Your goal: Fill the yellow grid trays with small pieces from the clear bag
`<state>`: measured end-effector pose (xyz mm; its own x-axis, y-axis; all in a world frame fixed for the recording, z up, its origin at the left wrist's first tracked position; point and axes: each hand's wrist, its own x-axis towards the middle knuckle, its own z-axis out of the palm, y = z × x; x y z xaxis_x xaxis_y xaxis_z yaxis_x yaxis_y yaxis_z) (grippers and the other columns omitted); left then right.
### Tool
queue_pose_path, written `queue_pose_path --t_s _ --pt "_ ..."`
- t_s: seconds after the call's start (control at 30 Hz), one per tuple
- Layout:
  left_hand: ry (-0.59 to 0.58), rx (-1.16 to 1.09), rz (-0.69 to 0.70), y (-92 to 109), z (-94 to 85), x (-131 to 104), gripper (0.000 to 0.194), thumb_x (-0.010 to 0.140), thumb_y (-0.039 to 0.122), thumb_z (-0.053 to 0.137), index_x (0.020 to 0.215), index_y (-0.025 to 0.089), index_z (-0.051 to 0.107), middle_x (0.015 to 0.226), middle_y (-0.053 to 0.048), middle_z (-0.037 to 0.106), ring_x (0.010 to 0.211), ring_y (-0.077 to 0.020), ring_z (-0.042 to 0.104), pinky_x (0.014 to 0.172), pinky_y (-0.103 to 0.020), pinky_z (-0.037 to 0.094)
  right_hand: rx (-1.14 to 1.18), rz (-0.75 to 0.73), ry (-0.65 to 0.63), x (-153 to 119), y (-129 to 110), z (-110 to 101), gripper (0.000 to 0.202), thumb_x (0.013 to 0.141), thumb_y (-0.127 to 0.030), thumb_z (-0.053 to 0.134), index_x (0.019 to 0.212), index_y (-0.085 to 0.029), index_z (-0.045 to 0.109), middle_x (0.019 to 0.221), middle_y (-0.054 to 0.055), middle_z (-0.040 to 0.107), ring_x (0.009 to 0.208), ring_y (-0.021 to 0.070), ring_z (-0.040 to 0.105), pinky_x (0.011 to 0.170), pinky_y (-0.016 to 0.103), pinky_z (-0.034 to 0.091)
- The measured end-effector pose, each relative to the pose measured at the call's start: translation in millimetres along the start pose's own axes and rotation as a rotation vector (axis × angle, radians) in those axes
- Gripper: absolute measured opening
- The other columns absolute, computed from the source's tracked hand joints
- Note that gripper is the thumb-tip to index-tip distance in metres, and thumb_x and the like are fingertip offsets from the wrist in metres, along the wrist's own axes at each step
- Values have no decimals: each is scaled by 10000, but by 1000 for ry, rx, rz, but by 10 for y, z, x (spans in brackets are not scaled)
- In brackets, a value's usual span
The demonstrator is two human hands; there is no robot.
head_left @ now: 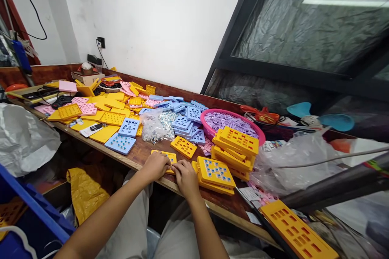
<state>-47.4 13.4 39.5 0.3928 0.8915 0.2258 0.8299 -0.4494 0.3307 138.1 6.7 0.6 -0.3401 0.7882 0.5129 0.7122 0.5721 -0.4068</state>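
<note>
A yellow slotted plastic panel (168, 155) with small blue pieces in it lies at the table's front edge. My left hand (156, 166) rests over its near side, fingers bent and closed. My right hand (185, 173) meets it at the panel's right side, thumb and fingers pinched together. Whatever is between the fingertips is too small or hidden to make out. Just behind lies another yellow panel (183, 147) with open slots. To the right of my right hand is a short stack topped by a yellow panel with blue-and-white pieces (216, 172).
A pink basin (207, 128) holds many purple pieces. Taller yellow panels (238, 141) are stacked before it. Blue panels (120, 143) and a clear bag (153, 125) of small pieces lie left. A dark bar (328, 184) crosses the right side near a long yellow panel (296, 230).
</note>
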Motion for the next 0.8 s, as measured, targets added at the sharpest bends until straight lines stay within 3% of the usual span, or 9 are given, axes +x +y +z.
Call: queue_pose_path --t_s 0.17,0.43,0.53,0.67,0.8 --pt "-3 15 22 8 39 6 214 933 219 579 924 200 792 940 -102 769 963 -271 666 859 -380 472 -207 -85 -33 -51 -83 -45 222 1031 -248 509 992 -229 726 974 68 688 927 224 579 812 347 442" --pt "196 221 131 35 238 -206 160 972 233 572 928 184 717 1009 -95 712 990 -276 600 867 -425 442 -452 -170 -161 -213 -296 -101 264 1033 -307 505 1224 -179 635 1130 112 684 1029 272 559 867 418 437" --pt "192 330 201 79 324 -281 144 963 197 559 988 158 695 1039 -107 682 982 -281 582 850 -423 441 -426 -182 -205 -200 -297 -140 255 1018 -275 501 1208 -166 631 1102 115 684 1010 278 565 867 432 446" --pt "194 358 228 140 427 -388 234 991 220 478 1087 138 675 1069 -120 656 986 -286 566 876 -447 435 -278 -118 -188 -192 -226 -139 304 968 -250 550 1255 -162 593 1225 126 651 1094 277 564 964 433 456" --pt "141 281 206 153 354 -429 287 985 207 438 1153 132 657 1126 -144 651 1067 -305 558 966 -472 418 -202 -39 -134 -211 -160 -70 463 952 -270 561 1385 -116 498 1347 175 587 1215 308 531 1052 470 447"
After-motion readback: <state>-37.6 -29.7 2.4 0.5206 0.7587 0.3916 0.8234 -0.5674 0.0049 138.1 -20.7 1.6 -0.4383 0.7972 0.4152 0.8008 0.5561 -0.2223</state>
